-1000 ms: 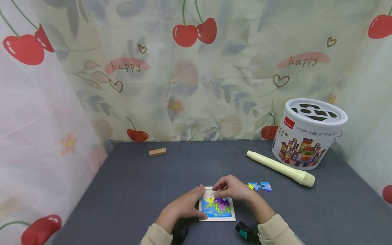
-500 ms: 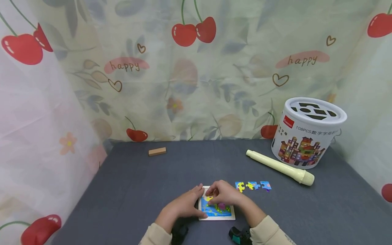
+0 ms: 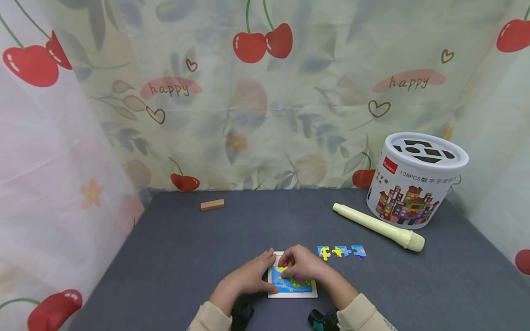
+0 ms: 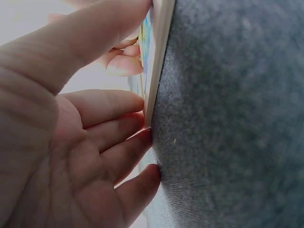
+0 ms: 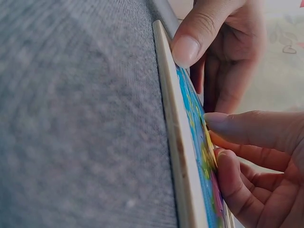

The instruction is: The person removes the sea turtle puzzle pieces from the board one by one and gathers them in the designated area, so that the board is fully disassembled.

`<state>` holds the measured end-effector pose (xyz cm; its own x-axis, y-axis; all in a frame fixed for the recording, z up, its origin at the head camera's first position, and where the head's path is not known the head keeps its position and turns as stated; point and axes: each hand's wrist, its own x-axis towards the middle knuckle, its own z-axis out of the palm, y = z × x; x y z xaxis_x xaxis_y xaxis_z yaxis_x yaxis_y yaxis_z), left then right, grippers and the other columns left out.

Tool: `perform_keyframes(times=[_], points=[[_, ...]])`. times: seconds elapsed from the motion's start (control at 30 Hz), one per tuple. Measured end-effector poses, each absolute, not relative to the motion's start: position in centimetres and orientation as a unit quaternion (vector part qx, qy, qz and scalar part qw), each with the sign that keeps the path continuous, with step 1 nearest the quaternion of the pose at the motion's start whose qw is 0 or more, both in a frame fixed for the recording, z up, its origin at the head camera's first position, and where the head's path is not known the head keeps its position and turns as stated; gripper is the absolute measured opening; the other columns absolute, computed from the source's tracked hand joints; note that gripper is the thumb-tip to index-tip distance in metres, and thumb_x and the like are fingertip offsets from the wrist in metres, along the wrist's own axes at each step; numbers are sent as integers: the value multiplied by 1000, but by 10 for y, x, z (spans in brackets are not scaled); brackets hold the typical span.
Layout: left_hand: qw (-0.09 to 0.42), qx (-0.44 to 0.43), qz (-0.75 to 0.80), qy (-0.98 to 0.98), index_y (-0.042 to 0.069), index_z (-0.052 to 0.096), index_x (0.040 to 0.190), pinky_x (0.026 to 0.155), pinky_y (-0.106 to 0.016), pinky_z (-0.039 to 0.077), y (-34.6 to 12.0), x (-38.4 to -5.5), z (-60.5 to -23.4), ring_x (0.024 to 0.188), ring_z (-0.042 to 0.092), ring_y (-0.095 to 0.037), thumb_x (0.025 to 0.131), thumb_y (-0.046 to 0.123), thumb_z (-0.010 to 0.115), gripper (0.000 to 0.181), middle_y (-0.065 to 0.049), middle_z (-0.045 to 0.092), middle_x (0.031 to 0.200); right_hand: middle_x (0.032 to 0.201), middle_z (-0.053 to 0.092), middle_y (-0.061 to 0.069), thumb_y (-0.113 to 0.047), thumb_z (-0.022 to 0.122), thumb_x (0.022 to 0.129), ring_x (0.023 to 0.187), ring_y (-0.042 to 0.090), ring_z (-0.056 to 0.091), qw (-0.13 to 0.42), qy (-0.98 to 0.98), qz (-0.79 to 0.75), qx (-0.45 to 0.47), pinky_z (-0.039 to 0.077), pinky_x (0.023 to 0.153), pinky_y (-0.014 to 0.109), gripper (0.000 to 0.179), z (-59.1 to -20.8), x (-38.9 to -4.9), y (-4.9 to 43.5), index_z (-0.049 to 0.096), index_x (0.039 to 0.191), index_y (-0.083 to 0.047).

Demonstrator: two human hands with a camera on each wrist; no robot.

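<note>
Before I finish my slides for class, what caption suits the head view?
Left hand touching a framed jigsaw puzzle, right hand over it, loose pieces nearby.

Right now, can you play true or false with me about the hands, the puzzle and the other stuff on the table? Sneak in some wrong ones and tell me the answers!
1. The left hand touches the frame. True.
2. The mic lies by the bucket. True.
3. A hand holds the mic. False: the right hand is at the picture, the left hand at the frame.
4. The bucket has no lid. False: a white lid is on it.
5. The block lies toward the far edge of the table. True.
6. Nothing lies loose beside the frame. False: pieces lie on the table to its right.
</note>
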<state>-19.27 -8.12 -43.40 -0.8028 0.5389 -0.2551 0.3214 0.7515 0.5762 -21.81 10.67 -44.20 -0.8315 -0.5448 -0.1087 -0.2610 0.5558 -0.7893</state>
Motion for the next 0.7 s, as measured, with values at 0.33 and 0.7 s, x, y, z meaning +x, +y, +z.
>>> perform_keyframes(times=[0.33,0.7], points=[[208,237,265,911,3,36,143,112,-49,26,-82,-192,-433,142,23,-29,79,34,73,80,-11,24,154,70,59,-2,-4,74,75,62,10,51,166,866,-408,-236,42,53,18,11,-443,-217,106,68,84,-2],[208,238,266,911,3,37,142,112,-49,26,-81,-192,-433,142,24,-28,79,33,73,79,-11,25,154,69,58,-2,-6,74,76,62,9,51,157,865,-414,-237,42,53,19,9,-444,-217,107,67,82,-3]])
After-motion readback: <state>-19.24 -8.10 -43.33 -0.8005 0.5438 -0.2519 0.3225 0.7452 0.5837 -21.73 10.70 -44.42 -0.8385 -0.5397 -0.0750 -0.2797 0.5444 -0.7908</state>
